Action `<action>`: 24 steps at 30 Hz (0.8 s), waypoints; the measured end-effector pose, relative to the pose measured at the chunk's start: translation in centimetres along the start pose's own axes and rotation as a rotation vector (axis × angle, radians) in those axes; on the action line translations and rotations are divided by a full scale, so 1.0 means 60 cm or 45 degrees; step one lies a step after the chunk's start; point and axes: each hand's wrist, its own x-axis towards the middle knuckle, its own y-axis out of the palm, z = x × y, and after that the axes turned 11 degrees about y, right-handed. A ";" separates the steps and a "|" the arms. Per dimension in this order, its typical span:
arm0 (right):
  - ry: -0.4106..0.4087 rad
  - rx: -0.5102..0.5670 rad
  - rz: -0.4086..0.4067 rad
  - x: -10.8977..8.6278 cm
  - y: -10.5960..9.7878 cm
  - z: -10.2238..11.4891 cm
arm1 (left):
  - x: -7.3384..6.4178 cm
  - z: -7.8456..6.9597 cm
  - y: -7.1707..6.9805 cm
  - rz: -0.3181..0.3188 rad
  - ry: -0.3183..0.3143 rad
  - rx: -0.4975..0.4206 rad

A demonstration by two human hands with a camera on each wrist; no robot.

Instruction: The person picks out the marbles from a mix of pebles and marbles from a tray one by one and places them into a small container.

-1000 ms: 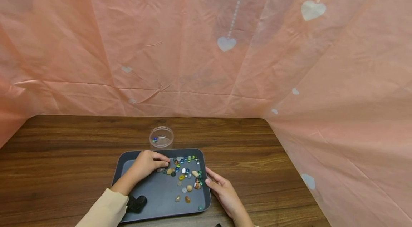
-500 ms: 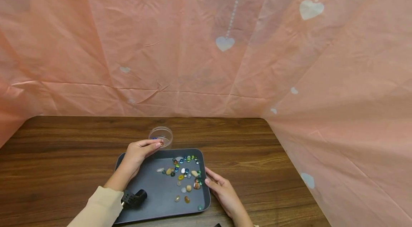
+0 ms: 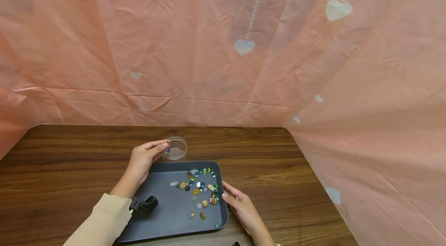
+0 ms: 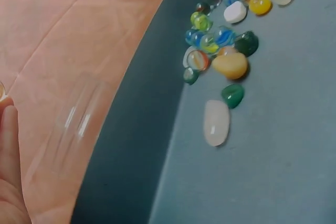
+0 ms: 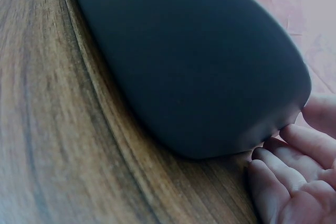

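Between thumb and fingertips my left hand (image 3: 142, 160) pinches a small orange-brown marble (image 3: 168, 143), beside the left rim of a clear round plastic container (image 3: 181, 149). Only a sliver of that marble shows at the left edge in the left wrist view. Inside the container lie a few blue and greenish pieces. My right hand (image 3: 242, 209) holds the right side of a dark grey tray (image 3: 167, 215), its thumb at the rim and its fingers curled against the outer wall in the right wrist view. Glass marbles (image 4: 205, 40) and polished stones (image 4: 231, 65) lie in the tray.
The tray stands on a brown wooden table (image 3: 62, 168), with the container just behind it. A black wrist camera (image 3: 144, 204) on the left wrist overhangs the tray's left part. A pink curtain (image 3: 195, 64) with pale hearts hangs behind and to the right.
My left hand has lifted from among the stones in the tray and moved back and left to the container, carrying the marble. The right hand has stayed at the tray's side.
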 end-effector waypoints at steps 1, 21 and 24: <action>-0.002 0.001 0.001 0.000 0.000 0.000 | 0.002 -0.002 0.001 -0.004 0.007 0.046; 0.013 -0.013 0.009 0.006 0.000 -0.004 | 0.040 -0.016 0.041 0.084 0.171 1.091; 0.010 -0.008 0.008 0.007 0.000 -0.004 | 0.040 -0.012 0.046 0.115 0.180 1.170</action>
